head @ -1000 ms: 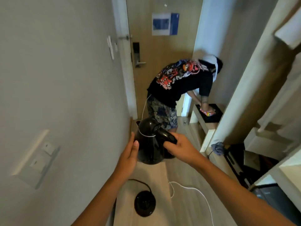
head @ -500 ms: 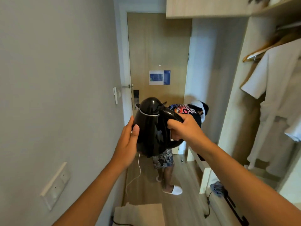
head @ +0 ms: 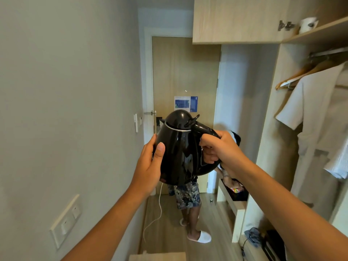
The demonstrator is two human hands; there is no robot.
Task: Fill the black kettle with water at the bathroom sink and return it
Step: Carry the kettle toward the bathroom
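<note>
The black kettle (head: 178,147) is held up at chest height in the middle of the head view, upright, lid closed, spout to the left. My right hand (head: 218,149) grips its curved handle on the right side. My left hand (head: 150,162) presses flat against the kettle's left wall, fingers straight, thumb on the front. No sink or kettle base is in view.
A person (head: 188,200) in patterned shorts and white slippers bends over a low bench (head: 233,202) ahead, blocking the narrow hallway before the wooden door (head: 184,72). A white cable (head: 156,217) trails on the floor. White robes (head: 320,117) hang in the open wardrobe at right. Wall at left.
The view has lifted from the floor and kettle base to the hallway. The kettle has risen with both hands on it and come closer to the camera.
</note>
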